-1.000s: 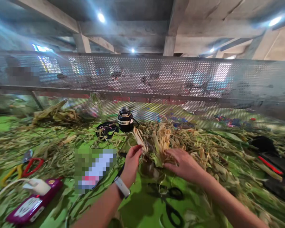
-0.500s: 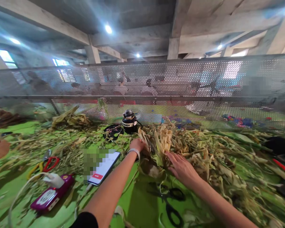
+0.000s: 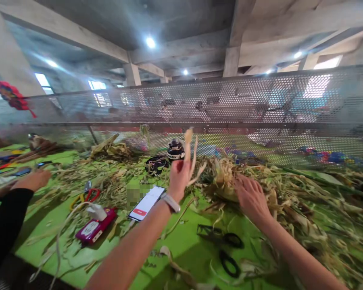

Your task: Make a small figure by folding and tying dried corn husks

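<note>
My left hand point(image 3: 178, 181) is raised above the table, its fingers pinched round a few pale dried corn husk strips point(image 3: 188, 141) that stick upward. My right hand point(image 3: 252, 197) lies with fingers stretched out against a bunch of dried husks point(image 3: 224, 173); its fingertips are partly lost among the leaves. Below and between my arms, black-handled scissors point(image 3: 224, 240) rest on the green table point(image 3: 187, 245). A phone point(image 3: 149, 200) with a lit screen lies beside my left wrist, which wears a pale band.
Left of the phone are a purple power box point(image 3: 101, 233) with a white plug and red-and-yellow scissors point(image 3: 93, 195). A black jar point(image 3: 176, 155) stands before the perforated metal screen point(image 3: 245, 108). Another person's hand point(image 3: 34, 180) is at far left. Husk scraps point(image 3: 305, 217) cover the right side.
My left hand has lifted away from the bunch, bringing up husk strips. My right hand stays at the bunch. The view has turned left, showing more of the other person's arm.
</note>
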Demonstrator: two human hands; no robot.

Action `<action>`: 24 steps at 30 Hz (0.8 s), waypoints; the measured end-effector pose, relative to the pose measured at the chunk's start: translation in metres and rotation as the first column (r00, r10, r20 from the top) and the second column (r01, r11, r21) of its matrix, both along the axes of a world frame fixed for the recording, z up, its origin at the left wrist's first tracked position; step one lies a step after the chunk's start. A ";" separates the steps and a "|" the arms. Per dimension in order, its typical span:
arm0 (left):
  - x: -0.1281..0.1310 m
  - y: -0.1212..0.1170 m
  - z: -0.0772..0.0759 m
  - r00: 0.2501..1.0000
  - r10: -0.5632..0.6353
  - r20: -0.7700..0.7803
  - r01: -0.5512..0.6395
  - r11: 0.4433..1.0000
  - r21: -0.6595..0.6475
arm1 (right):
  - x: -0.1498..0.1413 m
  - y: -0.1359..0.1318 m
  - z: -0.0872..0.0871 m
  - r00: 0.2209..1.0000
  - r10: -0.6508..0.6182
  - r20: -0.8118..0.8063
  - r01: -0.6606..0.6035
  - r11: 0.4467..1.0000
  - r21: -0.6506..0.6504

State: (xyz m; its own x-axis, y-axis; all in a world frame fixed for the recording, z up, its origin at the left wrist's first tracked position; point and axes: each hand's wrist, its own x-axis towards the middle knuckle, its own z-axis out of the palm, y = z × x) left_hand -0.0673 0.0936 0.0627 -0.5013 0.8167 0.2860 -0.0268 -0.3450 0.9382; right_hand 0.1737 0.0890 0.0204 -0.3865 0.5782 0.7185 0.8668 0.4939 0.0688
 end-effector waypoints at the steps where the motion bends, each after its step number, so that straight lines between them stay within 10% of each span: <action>1: 0.010 -0.016 -0.006 0.994 -0.094 0.054 0.097 0.994 -0.043 | -0.001 -0.002 0.006 0.999 0.019 -0.050 -0.019 1.000 -0.014; 5: 0.040 -0.064 -0.035 0.899 -0.331 0.286 0.386 0.909 -0.159 | -0.013 -0.025 0.023 0.930 0.205 -0.304 -0.276 0.937 -0.213; 10: 0.045 -0.073 -0.054 0.779 -0.395 0.488 0.535 0.823 -0.188 | -0.037 -0.060 0.012 0.873 0.243 -0.424 -0.479 0.599 -0.642; 13: 0.043 -0.072 -0.060 0.737 -0.387 0.554 0.561 0.808 -0.181 | -0.045 -0.067 -0.005 0.862 0.192 -0.469 -0.496 0.515 -0.699; 22: 0.032 -0.079 -0.060 0.708 -0.480 0.518 0.635 0.754 -0.169 | -0.039 -0.059 -0.001 0.841 0.191 -0.507 -0.497 0.643 -0.583; 24: 0.031 -0.078 -0.057 0.695 -0.421 0.583 0.603 0.782 -0.155 | -0.036 -0.060 0.009 0.852 0.200 -0.484 -0.497 0.602 -0.625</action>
State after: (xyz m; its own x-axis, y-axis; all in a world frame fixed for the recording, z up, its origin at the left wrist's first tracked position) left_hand -0.0368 0.0155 0.0062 0.0326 0.9812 -0.1902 -0.5935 0.1721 0.7862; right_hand 0.1381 0.0293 0.0292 -0.4970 0.8260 0.2658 0.5045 0.5243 -0.6860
